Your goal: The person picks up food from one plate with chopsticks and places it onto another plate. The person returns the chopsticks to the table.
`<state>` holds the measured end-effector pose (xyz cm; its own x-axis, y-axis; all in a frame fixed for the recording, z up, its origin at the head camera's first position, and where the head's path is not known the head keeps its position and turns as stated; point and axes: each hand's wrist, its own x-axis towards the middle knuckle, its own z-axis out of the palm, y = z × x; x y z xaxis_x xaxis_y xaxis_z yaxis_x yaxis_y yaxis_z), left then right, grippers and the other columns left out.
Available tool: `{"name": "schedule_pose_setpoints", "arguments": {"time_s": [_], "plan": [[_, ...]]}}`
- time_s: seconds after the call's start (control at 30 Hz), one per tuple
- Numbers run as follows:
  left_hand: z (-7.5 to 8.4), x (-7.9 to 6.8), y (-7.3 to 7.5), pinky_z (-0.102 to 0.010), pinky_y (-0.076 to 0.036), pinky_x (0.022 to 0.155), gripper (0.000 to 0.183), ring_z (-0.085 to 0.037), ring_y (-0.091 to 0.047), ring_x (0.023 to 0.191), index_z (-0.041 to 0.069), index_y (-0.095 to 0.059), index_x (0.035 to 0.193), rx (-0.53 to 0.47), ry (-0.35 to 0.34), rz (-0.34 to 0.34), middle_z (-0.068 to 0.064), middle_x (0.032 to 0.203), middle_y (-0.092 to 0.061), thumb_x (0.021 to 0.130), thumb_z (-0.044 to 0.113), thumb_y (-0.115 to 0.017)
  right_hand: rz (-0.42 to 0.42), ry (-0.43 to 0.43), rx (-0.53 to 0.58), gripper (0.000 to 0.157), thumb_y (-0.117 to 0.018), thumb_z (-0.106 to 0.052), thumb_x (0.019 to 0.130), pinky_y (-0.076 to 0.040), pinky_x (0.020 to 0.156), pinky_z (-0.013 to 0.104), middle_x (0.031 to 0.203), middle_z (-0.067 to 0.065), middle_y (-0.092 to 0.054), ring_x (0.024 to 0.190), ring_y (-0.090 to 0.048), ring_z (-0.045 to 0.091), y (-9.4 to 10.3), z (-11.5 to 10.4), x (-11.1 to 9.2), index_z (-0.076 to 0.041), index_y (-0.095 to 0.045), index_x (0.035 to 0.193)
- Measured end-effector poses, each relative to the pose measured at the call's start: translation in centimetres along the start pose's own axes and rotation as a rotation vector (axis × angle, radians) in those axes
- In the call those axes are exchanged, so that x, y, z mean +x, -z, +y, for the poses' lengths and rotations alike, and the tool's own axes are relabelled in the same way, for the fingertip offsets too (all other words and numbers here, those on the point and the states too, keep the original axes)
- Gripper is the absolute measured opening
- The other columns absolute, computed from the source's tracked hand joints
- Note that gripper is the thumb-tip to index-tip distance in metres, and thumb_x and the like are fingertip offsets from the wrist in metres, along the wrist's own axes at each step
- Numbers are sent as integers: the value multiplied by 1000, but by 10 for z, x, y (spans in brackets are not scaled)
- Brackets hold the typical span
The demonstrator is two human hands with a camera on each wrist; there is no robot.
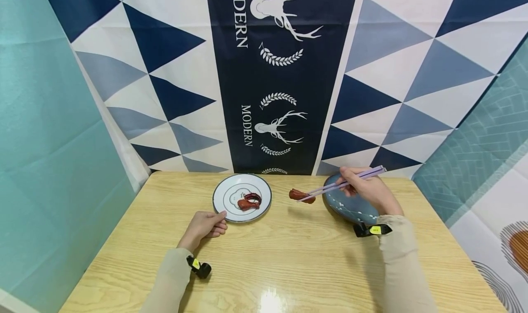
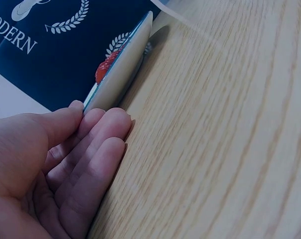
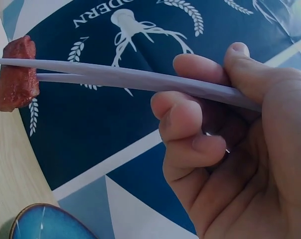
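In the head view my left hand (image 1: 207, 225) pinches the near-left rim of a white plate (image 1: 224, 196) with a dark blue edge. Glossy reddish-brown meat pieces (image 1: 247, 205) lie on that plate. The left wrist view shows the thumb on top of the rim and fingers beneath; the plate looks tilted there. My right hand (image 1: 368, 190) holds a pair of pale purple chopsticks (image 1: 330, 188), above a dark blue dish (image 1: 345, 206). Between the chopstick tips is a reddish-brown piece of meat (image 3: 17, 89), lifted over the table between plate and dish.
Both dishes stand near the back edge of a light wooden table (image 1: 264, 258). Behind it hangs a patterned cloth (image 1: 284, 84) with triangles and deer heads. A teal panel (image 1: 62, 166) borders the left side, and another patterned cloth (image 1: 491, 143) the right.
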<state>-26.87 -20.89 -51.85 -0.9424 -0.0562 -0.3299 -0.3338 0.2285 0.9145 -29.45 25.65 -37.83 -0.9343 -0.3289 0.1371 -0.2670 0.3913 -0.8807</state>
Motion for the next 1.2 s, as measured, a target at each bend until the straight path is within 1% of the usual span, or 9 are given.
{"name": "schedule_pose_setpoints", "arguments": {"time_s": [0.17, 0.3, 0.53, 0.77, 0.87, 1.0, 1.1, 1.2], "plan": [[0, 0, 1, -24, -62, 60, 38, -10, -73, 63, 0, -77, 88, -1, -1, 1, -5, 75, -76, 99, 36, -70, -10, -33, -16, 53, -45, -41, 111, -43, 54, 28, 69, 0, -60, 61, -54, 23, -5, -3, 5, 4, -69, 98], [-2, 0, 2, -24, -62, 59, 38, -10, -73, 63, 0, -77, 89, -5, -2, 1, -5, 75, -76, 99, 36, -70, -33, -36, -17, 55, -45, -42, 111, -41, 55, 27, 69, 0, -59, 61, -53, 22, -10, -4, 10, 5, -69, 101], [-3, 0, 3, -23, -62, 59, 38, -10, -73, 64, 0, -77, 89, -3, 2, 6, -5, 75, -77, 100, 36, -70, -29, -17, -27, 54, -46, -43, 111, -40, 53, 29, 69, 1, -58, 59, -52, 14, -16, -5, 18, 4, -70, 99], [-1, 0, 4, -24, -62, 60, 39, -10, -73, 63, 0, -77, 89, -3, -2, 0, -5, 75, -76, 99, 37, -70, -19, 1, -28, 50, -47, -40, 111, -44, 53, 28, 68, 3, -62, 59, -56, 14, -20, -8, 22, 3, -70, 97], [-1, 0, 5, -24, -62, 60, 39, -10, -72, 63, 0, -77, 90, -2, -3, 0, -5, 75, -76, 99, 37, -70, -21, -22, -23, 50, -48, -42, 110, -45, 54, 30, 68, 4, -62, 59, -55, 17, -23, -9, 24, 1, -70, 96], [0, 0, 5, -24, -62, 60, 39, -10, -72, 63, 0, -77, 90, -2, -1, 2, -5, 75, -76, 99, 37, -70, -27, -74, -14, 54, -50, -51, 107, -45, 57, 30, 69, 3, -61, 62, -55, 19, -27, -10, 28, -2, -70, 95], [0, 0, 5, -24, -62, 60, 39, -10, -72, 63, 0, -77, 90, -4, 1, 0, -5, 75, -76, 99, 37, -70, -39, -71, -6, 54, -49, -49, 108, -45, 57, 29, 70, 6, -62, 61, -55, 18, -29, -10, 32, -1, -69, 95], [0, 1, 5, -24, -62, 60, 38, -10, -72, 64, 0, -77, 90, -7, 2, -2, -5, 75, -76, 99, 37, -70, -51, -57, 7, 51, -48, -44, 110, -47, 57, 28, 73, 11, -65, 62, -58, 16, -31, -10, 35, 1, -70, 98]]}}
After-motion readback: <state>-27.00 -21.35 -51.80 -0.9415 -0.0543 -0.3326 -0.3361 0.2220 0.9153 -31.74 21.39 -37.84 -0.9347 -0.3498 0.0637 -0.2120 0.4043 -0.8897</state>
